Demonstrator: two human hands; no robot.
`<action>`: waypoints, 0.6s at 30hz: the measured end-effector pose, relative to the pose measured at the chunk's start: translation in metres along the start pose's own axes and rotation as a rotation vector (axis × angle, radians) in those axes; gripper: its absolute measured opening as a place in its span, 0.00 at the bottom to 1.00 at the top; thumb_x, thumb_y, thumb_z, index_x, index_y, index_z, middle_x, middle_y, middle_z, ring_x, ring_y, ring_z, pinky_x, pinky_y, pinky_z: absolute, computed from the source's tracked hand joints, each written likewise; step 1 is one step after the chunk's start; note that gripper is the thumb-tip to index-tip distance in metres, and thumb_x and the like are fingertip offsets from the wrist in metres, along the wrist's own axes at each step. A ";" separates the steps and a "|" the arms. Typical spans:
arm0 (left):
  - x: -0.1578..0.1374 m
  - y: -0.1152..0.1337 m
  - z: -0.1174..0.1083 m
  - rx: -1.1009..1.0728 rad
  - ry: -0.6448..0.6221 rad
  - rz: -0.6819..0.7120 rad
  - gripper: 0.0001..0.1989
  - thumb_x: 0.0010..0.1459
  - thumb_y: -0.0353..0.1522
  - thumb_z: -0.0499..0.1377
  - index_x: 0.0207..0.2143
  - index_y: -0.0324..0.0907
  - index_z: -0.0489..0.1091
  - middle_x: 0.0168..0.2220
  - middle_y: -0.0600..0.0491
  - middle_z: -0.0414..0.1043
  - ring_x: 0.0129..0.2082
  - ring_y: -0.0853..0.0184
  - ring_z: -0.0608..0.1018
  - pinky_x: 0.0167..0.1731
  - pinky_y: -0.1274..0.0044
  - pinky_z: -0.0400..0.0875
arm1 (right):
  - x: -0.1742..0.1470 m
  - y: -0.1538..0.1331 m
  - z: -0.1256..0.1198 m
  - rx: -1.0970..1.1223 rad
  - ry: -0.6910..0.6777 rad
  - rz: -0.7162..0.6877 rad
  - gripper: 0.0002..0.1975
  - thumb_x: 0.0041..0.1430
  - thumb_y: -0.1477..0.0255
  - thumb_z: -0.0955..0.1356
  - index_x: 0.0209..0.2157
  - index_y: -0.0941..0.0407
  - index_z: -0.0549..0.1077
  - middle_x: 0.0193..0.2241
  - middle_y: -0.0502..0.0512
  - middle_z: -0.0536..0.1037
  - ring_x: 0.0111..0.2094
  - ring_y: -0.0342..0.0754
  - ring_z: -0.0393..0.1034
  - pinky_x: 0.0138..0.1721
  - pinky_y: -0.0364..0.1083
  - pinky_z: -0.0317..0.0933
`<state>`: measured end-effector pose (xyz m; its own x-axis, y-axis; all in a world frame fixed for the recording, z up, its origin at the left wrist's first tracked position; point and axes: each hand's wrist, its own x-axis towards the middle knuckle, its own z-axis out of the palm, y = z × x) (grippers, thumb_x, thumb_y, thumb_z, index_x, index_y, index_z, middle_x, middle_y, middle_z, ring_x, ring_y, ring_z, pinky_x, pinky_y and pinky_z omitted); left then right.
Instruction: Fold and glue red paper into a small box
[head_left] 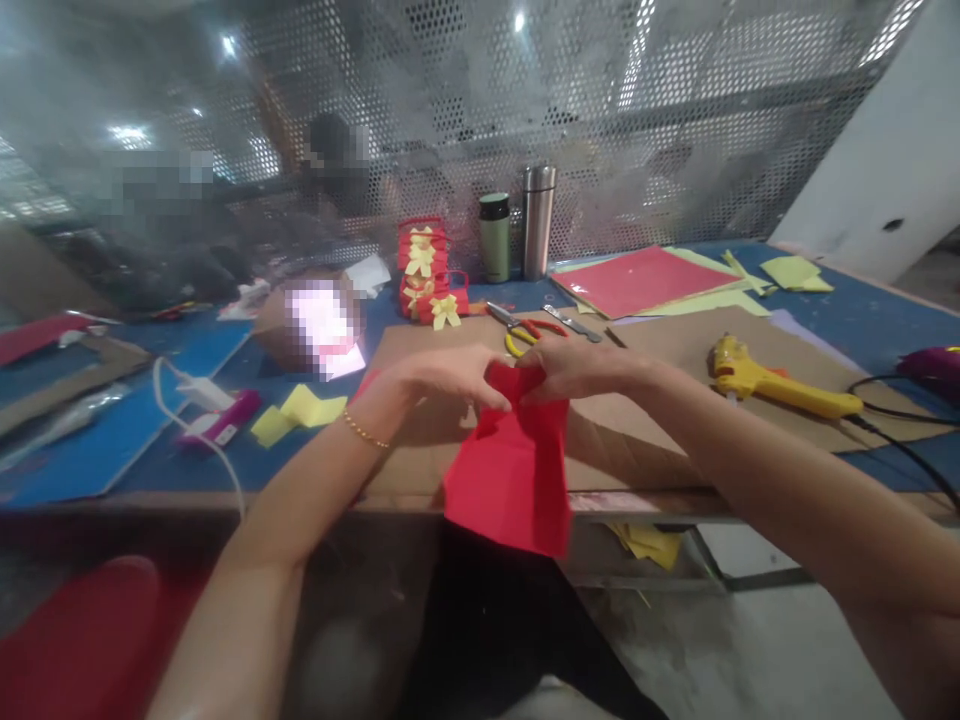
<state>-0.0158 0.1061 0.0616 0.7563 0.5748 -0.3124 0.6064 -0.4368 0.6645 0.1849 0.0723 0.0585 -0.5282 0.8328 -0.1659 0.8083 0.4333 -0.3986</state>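
A sheet of red paper (510, 470) with creases and a folded side hangs over the table's front edge, gripped at its far end from both sides. My left hand (465, 374) has its thumb and fingers closed on the paper's left part. On the right part, my right hand (559, 366) pinches the same sheet with the thumb on top. Some fingertips are hidden behind the paper. Just beyond the hands lie pliers (514, 322) and scissors with red and yellow handles (546, 328). Brown cardboard (637, 410) lies under the work.
A yellow glue gun (780, 385) with a black cable rests at right. Red boxes with yellow bows (424, 262), a green cup (494, 240) and a steel flask (538, 225) stand behind. Red sheets (645, 280) lie back right; yellow paper (300, 412) and a purple power strip (221, 418) lie left.
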 end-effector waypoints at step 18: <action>0.006 -0.030 0.026 -0.325 0.202 -0.084 0.05 0.41 0.29 0.64 0.20 0.39 0.69 0.19 0.56 0.67 0.22 0.71 0.69 0.22 0.78 0.58 | 0.005 -0.012 0.012 -0.245 -0.005 0.061 0.10 0.60 0.65 0.68 0.39 0.55 0.76 0.38 0.57 0.79 0.40 0.50 0.73 0.34 0.44 0.57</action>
<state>-0.0233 0.1050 0.0224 0.6242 0.7380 -0.2563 0.5304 -0.1594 0.8326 0.1690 0.0672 0.0521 -0.4774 0.8585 -0.1872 0.8773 0.4535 -0.1573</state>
